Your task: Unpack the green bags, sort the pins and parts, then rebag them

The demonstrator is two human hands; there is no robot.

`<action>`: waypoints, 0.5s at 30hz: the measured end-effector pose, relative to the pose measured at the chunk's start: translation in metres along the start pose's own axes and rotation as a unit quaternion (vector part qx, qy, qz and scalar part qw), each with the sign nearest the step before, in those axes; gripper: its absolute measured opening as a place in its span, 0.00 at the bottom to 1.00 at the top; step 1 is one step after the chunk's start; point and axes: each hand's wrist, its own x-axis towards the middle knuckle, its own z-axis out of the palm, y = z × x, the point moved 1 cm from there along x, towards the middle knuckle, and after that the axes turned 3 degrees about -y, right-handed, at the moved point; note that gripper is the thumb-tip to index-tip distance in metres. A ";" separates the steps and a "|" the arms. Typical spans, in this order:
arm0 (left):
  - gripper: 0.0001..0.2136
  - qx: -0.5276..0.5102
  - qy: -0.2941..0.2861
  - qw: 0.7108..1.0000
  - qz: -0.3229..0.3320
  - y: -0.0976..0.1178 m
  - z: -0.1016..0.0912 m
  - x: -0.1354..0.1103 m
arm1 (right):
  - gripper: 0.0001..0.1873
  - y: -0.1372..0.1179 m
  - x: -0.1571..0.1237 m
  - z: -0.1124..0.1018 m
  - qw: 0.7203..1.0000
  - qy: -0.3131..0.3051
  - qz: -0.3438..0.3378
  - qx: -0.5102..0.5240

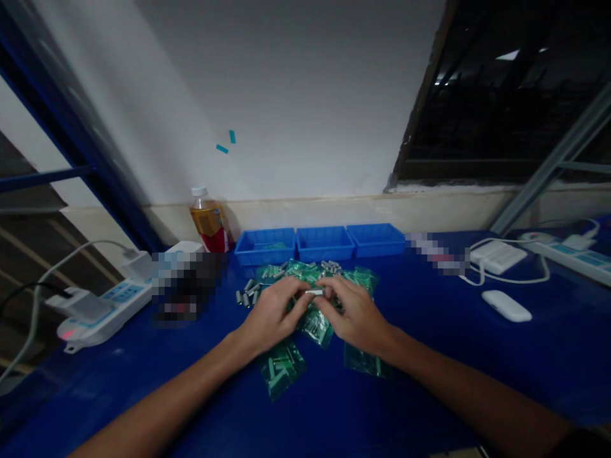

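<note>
Table [439, 362]: smooth, blue, against a pale wall [310, 127]; dark window [496, 108] right.
Trays [327, 254]: three, blue plastic, in a row; leftmost holds something greenish.
Bottle [210, 222]: amber inside, white-capped.
Bags [317, 326]: green, glossy, slim pieces [277, 383] inside.
Hands: left hand [274, 312] and right hand [356, 312], fingertips pinched nearly together, hold a small whitish bar [314, 292] above the bags.

Three bins [327, 252] in a row at rear of table [324, 407], before wall [296, 114]. Bottle [209, 221] left of bins. Packets [282, 370] and small parts [247, 296] in front of bins. Power strip [125, 291] at table's left.
</note>
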 end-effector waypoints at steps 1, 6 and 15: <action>0.08 0.001 -0.001 1.000 -0.004 0.001 0.000 0.000 | 0.10 -0.001 -0.001 0.000 1.000 -0.002 -0.012 -0.005; 0.14 0.027 -0.018 0.999 -0.010 0.005 -0.003 0.002 | 0.06 -0.008 0.000 -0.004 0.996 -0.010 -0.051 -0.066; 0.15 0.227 0.013 0.942 -0.247 -0.065 -0.039 0.008 | 0.14 0.061 0.073 -0.021 0.964 -0.044 0.144 -0.219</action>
